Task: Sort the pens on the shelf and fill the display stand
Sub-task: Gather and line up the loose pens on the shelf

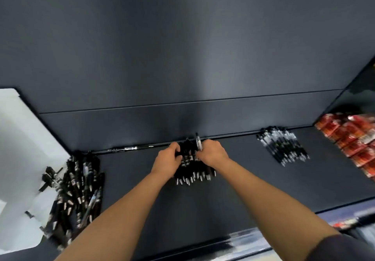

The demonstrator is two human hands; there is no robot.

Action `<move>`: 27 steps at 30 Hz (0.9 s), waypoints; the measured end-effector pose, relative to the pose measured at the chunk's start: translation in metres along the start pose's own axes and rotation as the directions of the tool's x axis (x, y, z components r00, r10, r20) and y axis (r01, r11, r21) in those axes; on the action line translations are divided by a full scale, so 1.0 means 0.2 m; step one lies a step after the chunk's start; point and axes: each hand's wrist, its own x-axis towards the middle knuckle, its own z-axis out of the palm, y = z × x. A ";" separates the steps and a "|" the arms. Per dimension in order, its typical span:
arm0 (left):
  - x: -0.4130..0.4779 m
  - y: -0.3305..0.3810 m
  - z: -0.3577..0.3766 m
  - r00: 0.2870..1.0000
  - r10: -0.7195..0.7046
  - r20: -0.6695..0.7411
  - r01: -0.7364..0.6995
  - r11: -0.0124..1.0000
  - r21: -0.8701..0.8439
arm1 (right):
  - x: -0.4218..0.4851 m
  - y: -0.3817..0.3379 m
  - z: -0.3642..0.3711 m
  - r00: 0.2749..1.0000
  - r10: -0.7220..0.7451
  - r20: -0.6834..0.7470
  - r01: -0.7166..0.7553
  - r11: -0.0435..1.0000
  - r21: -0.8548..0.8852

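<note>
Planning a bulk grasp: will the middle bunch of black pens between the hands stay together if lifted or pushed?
Likely not: the middle bunch looks unbound; only the left hand and right hand grip its sides. Round barrels would probably roll or slip on the flat shelf. Each pen looks stiff.

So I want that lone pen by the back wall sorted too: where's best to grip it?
Probably pinch the lone pen mid-barrel, coming from above and the front. It lies flat, lengthwise along the back wall, so there's likely no room for fingers behind it.
</note>
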 end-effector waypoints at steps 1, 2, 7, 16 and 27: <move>0.02 0.03 0.04 1.000 -0.011 -0.004 0.011 1.000 -0.004 | 0.01 0.04 -0.02 1.000 -0.003 0.011 0.004 1.000 -0.002; 0.04 0.06 0.07 1.000 -0.019 -0.009 0.018 1.000 -0.006 | 0.03 0.08 -0.04 1.000 -0.010 0.020 0.010 1.000 -0.002; 0.11 0.16 0.20 0.997 -0.075 0.030 0.070 0.987 0.146 | 0.13 0.26 -0.14 0.997 -0.056 0.055 0.057 0.998 -0.012; 0.07 0.27 0.30 0.983 -0.116 -0.143 0.158 0.930 0.331 | 0.23 0.42 -0.21 0.969 -0.205 0.138 0.210 0.978 -0.018; 0.19 0.52 0.48 0.984 0.171 -0.059 -0.132 0.901 0.414 | 0.27 0.66 -0.37 0.993 -0.100 0.063 0.099 0.995 0.017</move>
